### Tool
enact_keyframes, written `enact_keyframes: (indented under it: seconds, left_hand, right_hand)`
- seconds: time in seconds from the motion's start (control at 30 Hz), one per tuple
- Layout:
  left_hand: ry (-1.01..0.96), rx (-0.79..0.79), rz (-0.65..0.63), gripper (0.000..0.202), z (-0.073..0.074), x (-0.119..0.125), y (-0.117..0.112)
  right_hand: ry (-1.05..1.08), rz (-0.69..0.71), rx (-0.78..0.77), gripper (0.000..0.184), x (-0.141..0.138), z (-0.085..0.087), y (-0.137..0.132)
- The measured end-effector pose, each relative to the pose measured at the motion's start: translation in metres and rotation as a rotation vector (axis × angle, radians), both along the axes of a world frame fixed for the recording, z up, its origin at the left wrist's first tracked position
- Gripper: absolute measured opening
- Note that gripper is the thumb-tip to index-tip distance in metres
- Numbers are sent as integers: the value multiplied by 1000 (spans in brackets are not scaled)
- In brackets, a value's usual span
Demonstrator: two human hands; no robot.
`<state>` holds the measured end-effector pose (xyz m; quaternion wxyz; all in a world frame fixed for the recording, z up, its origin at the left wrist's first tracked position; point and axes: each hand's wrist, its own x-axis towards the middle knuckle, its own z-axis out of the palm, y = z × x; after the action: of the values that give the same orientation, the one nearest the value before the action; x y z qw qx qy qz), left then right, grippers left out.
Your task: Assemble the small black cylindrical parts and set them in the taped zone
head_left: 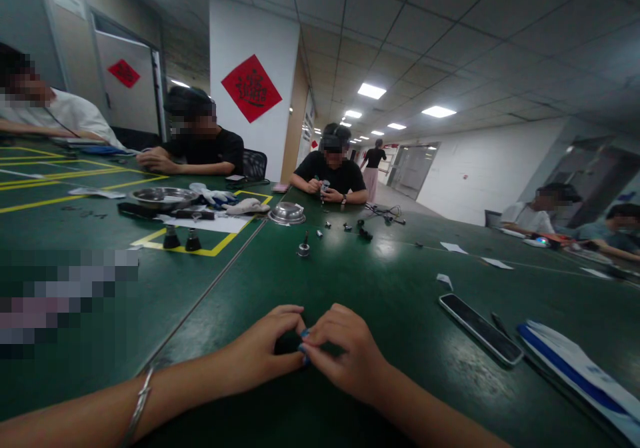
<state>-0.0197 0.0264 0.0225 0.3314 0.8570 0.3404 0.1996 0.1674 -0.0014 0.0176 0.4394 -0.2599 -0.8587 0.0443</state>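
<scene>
Just above the green table, my left hand (pixel 265 349) and my right hand (pixel 347 347) meet at the fingertips. My left thumb and fingers curve in an arc, their tips touching those of the other hand. On the right, thumb and forefinger are pinched together. Small blue spots show at the fingertips; whether they are painted nails or a tiny object, I cannot tell. Anything gripped there is hidden or too small to name. A small metal part with an upright stem (pixel 303 245) stands on the table beyond my hands.
A phone (pixel 480 328) and a blue-and-white packet (pixel 575 368) lie at right. Farther off are a metal bowl (pixel 165 198), an upturned metal dish (pixel 287 213), gloves (pixel 245 207), two dark cone-shaped parts (pixel 193 240) and small black parts (pixel 364 231). Several people sit around the table.
</scene>
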Motion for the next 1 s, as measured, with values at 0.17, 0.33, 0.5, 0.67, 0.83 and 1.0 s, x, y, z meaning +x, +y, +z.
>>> enact_keyframes:
  seconds: [0.17, 0.33, 0.5, 0.67, 0.83, 1.0]
  left_hand:
    - [-21, 8, 13, 17, -3, -1, 2]
    - [-9, -58, -9, 15, 1, -1, 1]
    - [0, -106, -55, 17, 2, -1, 2]
    - [-65, -104, -108, 17, -6, 0, 6]
    - [-78, -93, -121, 9, -10, 1, 9]
    - [-49, -83, -79, 12, -7, 1, 6]
  right_hand:
    - [20, -41, 5, 8, -1, 1, 0]
    - [83, 21, -68, 9, -1, 0, 2]
    - [40, 58, -23, 10, 3, 4, 3]
    - [-79, 161, -47, 12, 2, 7, 0]
    - [-111, 147, -48, 13, -4, -2, -1]
    - [-124, 109, -94, 15, -4, -3, -3]
